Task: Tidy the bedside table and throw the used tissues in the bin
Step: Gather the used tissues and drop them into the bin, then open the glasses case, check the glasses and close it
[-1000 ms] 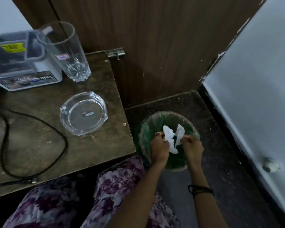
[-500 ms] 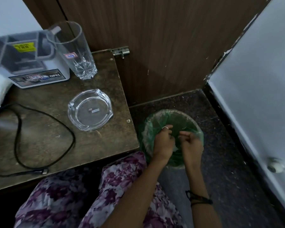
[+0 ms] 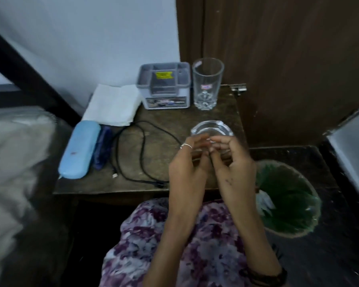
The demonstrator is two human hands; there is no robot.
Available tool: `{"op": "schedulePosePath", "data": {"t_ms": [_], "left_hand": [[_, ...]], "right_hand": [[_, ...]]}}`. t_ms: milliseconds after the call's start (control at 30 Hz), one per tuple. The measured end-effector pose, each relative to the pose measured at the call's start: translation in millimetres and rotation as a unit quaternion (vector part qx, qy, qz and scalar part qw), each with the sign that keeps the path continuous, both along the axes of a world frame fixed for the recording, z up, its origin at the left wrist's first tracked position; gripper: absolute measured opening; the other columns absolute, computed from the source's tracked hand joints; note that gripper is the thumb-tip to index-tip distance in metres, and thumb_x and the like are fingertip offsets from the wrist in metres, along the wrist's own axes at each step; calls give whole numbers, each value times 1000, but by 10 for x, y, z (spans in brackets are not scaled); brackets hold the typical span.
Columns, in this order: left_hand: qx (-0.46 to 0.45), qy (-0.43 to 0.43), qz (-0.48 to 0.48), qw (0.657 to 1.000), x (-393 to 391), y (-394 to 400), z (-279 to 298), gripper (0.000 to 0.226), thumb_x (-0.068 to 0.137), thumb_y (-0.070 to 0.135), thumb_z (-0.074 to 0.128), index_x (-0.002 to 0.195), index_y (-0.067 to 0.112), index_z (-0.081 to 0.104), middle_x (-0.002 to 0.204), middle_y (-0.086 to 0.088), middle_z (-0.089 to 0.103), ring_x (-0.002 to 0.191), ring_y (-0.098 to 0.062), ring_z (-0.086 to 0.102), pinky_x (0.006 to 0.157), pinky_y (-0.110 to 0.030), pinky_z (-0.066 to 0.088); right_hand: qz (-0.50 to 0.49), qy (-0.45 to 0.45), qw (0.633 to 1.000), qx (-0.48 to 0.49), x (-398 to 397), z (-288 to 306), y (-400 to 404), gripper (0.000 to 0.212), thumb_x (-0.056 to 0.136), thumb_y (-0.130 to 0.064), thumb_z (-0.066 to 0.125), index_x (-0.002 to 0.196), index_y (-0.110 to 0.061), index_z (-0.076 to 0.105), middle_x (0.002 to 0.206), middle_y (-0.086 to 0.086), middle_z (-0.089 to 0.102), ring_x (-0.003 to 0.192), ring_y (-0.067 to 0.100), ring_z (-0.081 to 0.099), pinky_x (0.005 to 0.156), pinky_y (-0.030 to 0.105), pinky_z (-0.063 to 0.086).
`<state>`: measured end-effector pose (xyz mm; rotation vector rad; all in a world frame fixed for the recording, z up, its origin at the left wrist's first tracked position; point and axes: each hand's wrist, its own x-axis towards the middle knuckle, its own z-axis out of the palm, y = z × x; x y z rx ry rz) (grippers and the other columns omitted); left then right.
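Crumpled white tissue [image 3: 264, 201] lies inside the bin [image 3: 311, 193], which has a green liner and stands on the dark floor to the right of the bedside table [image 3: 168, 125]. My left hand [image 3: 187, 164] and my right hand [image 3: 232, 164] are raised side by side over the table's right front part, just in front of the glass ashtray [image 3: 211, 129]. Both hands hold nothing; their fingers are loosely curled and their fingertips nearly meet. A folded white tissue stack [image 3: 114, 104] lies at the table's back left.
On the table stand a tall empty glass [image 3: 206, 83] and a grey organiser box [image 3: 165, 85]; a light blue case [image 3: 79, 150], a dark blue object [image 3: 103, 146] and a black cable [image 3: 141, 154] lie at the left. A bed [image 3: 13, 162] borders the left, a wooden door [image 3: 288, 59] the back.
The tissue was dropped into the bin. Both hands came up out of the bin and moved left over the table. My view turned left, showing the whole table.
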<state>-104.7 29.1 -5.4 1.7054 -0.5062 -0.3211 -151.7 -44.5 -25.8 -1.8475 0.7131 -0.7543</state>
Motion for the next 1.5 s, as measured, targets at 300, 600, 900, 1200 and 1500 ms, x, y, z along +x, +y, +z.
{"op": "schedulePosePath", "data": {"t_ms": [300,600,900,1200,1500], "left_hand": [[219,-186,190,939,1018,1143,-345,32,87,6,56,118,12,58,118,-4,61,119,-15,50,99,-21,36],[279,-190,270,902,1336,1684,-624,46,84,12,64,127,8,51,145,-10,42,142,-25,23,114,-47,27],[276,-148,258,914,1361,1818,-774,56,84,20,66,135,16,44,149,-3,36,139,-20,28,109,-45,36],[116,-163,247,948,1416,1811,-453,54,79,9,71,128,22,52,140,-1,43,127,-3,39,100,-7,33],[14,-143,73,987,1137,1308,-279,57,70,29,73,122,28,49,120,9,51,115,1,48,92,-10,40]], "right_hand": [[308,64,917,-246,1339,-77,584,21,83,-6,58,102,-13,64,98,5,65,90,24,61,79,40,50],[458,147,688,-543,2482,19,772,41,89,-12,53,130,-19,49,127,0,57,117,22,46,87,34,36],[539,140,511,-655,2815,-2,1055,52,86,-15,57,135,-19,42,134,-1,51,117,22,42,87,34,36],[484,101,605,-624,2532,491,732,54,81,-28,63,132,-20,47,123,1,57,111,24,42,81,29,25],[410,172,706,-551,1317,640,6,64,75,-38,73,131,-18,50,118,1,60,101,20,42,79,33,32]]}}
